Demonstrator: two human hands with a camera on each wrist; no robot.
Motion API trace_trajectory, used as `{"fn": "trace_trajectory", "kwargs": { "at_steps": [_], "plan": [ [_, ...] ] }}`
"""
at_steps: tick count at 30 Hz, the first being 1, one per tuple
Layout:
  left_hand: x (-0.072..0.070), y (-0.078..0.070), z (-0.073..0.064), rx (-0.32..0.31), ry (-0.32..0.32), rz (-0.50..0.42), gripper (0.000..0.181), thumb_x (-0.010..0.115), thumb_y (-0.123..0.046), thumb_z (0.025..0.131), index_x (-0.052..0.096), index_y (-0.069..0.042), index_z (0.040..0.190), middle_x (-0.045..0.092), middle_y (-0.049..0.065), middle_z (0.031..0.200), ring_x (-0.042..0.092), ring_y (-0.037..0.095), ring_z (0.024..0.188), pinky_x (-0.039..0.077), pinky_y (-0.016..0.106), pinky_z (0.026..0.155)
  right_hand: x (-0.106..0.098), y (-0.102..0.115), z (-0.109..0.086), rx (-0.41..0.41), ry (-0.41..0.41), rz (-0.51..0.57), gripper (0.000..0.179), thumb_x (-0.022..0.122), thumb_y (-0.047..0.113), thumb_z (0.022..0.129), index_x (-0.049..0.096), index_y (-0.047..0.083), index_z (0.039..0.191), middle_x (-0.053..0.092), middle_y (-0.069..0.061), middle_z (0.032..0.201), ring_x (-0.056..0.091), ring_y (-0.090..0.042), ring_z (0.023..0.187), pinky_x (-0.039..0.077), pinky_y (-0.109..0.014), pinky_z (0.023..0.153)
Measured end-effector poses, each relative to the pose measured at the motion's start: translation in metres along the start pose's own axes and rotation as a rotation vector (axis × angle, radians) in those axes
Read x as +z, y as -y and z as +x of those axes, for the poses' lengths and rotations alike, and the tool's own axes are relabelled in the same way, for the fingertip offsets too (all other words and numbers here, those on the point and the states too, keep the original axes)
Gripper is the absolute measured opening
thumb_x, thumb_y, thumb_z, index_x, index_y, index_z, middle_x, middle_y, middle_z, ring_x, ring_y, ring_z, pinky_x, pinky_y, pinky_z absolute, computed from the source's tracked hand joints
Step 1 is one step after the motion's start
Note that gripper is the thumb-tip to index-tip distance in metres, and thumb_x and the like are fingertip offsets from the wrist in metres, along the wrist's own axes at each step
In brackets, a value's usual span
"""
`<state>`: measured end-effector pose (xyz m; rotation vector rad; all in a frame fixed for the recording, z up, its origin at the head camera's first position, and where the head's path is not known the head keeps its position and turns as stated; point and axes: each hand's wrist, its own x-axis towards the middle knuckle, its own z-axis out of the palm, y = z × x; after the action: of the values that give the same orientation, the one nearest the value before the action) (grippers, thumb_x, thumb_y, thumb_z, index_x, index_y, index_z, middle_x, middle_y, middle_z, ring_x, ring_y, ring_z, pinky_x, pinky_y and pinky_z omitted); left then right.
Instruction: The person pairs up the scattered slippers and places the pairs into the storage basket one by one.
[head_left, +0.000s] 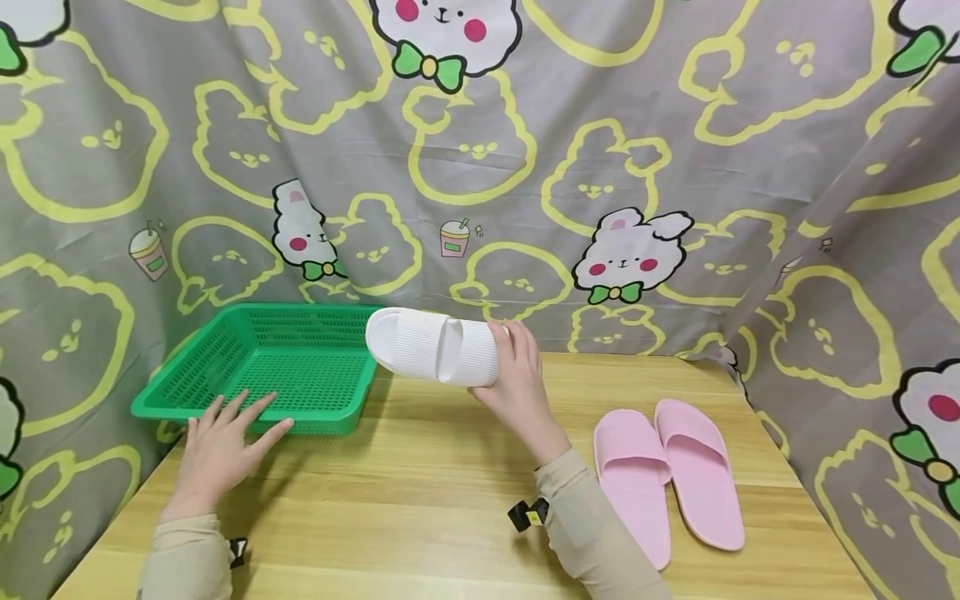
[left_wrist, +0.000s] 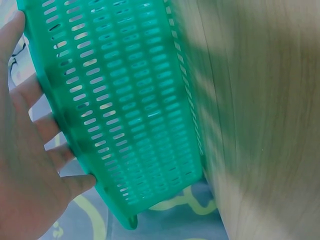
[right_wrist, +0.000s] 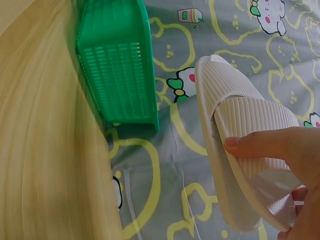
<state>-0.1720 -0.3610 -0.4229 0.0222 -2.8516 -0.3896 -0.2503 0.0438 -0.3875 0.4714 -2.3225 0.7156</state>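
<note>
A pair of white slippers [head_left: 412,346] with ribbed straps is held above the table by my right hand [head_left: 517,387]. In the right wrist view the two white slippers [right_wrist: 257,117] lie against each other, with the thumb across a strap and the other fingers partly hidden behind. My left hand [head_left: 217,462] rests at the near rim of a green plastic basket [head_left: 330,417], fingers spread. The left wrist view shows those fingertips along the edge of the slotted basket wall [left_wrist: 115,100]. The slippers are just right of the basket, overlapping its right corner in the head view.
Two pink slippers, a left one [head_left: 637,500] and a right one [head_left: 708,487], lie side by side on the wooden table [head_left: 420,508], to the right of my right forearm. A patterned grey curtain [head_left: 495,158] hangs behind the table and along both sides.
</note>
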Motion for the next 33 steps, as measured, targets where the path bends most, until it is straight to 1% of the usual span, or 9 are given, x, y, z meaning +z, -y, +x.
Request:
{"fn": "trace_trajectory", "kwargs": {
  "at_steps": [5,10,13,17,21,25,29,33],
  "plan": [
    [-0.001,0.000,-0.002,0.001,-0.016,-0.003,0.066,0.045,-0.062,0.082,0.031,-0.032,0.139,0.028,0.023,0.143,0.006,0.049,0.133,0.001,0.073,0.095,0.001,0.002,0.002,0.013,0.002,0.010,0.102,0.086,0.026,0.046,0.035,0.016,0.134,0.035,-0.011,0.133,0.028,-0.029,0.128,0.029,-0.050,0.104],
    [-0.005,-0.001,-0.003,0.003,-0.014,0.008,0.067,0.046,-0.063,0.082,0.034,-0.029,0.138,0.030,0.024,0.141,0.010,0.050,0.131,0.003,0.074,0.095,0.005,0.005,0.004,0.015,0.016,0.016,0.102,0.086,0.027,0.047,0.034,0.016,0.135,0.035,-0.012,0.133,0.028,-0.028,0.128,0.028,-0.048,0.105],
    [-0.006,-0.002,-0.002,0.003,0.000,0.010,0.068,0.045,-0.063,0.081,0.033,-0.030,0.139,0.030,0.024,0.141,0.011,0.051,0.131,0.004,0.074,0.094,0.008,0.007,0.007,0.010,0.018,0.009,0.102,0.086,0.029,0.048,0.033,0.017,0.135,0.036,-0.013,0.133,0.028,-0.028,0.128,0.027,-0.047,0.106],
    [-0.005,-0.005,-0.001,0.009,0.014,0.010,0.068,0.045,-0.064,0.081,0.030,-0.033,0.139,0.029,0.024,0.142,0.011,0.051,0.130,0.004,0.074,0.094,0.009,0.011,0.009,0.001,0.009,0.012,0.102,0.086,0.027,0.047,0.034,0.016,0.134,0.037,-0.013,0.132,0.029,-0.029,0.127,0.026,-0.048,0.106],
    [-0.004,-0.009,-0.001,0.016,0.011,0.014,0.068,0.045,-0.065,0.080,0.029,-0.035,0.139,0.030,0.023,0.142,0.013,0.050,0.130,0.005,0.074,0.094,0.010,0.016,0.011,-0.004,0.015,0.020,0.103,0.086,0.027,0.047,0.033,0.017,0.135,0.037,-0.012,0.132,0.029,-0.030,0.128,0.026,-0.049,0.106],
    [-0.003,-0.010,-0.001,0.014,0.012,0.013,0.067,0.045,-0.064,0.081,0.027,-0.036,0.139,0.027,0.023,0.144,0.011,0.050,0.131,0.005,0.074,0.094,0.012,0.021,0.014,-0.004,0.024,0.025,0.102,0.086,0.028,0.048,0.033,0.018,0.135,0.036,-0.013,0.133,0.028,-0.029,0.129,0.025,-0.048,0.107],
    [-0.002,-0.010,-0.001,0.013,0.009,0.014,0.067,0.044,-0.064,0.081,0.026,-0.036,0.140,0.025,0.022,0.145,0.009,0.049,0.132,0.005,0.073,0.095,0.014,0.026,0.018,-0.014,0.016,0.038,0.101,0.086,0.027,0.048,0.034,0.017,0.134,0.036,-0.014,0.133,0.028,-0.029,0.128,0.026,-0.049,0.106],
    [-0.002,-0.010,-0.001,0.013,0.005,0.012,0.067,0.044,-0.063,0.082,0.025,-0.036,0.140,0.024,0.022,0.145,0.008,0.049,0.133,0.003,0.073,0.095,0.015,0.031,0.022,-0.031,0.008,0.037,0.100,0.085,0.027,0.048,0.034,0.017,0.134,0.037,-0.013,0.132,0.029,-0.029,0.128,0.027,-0.048,0.106]
  ]
}}
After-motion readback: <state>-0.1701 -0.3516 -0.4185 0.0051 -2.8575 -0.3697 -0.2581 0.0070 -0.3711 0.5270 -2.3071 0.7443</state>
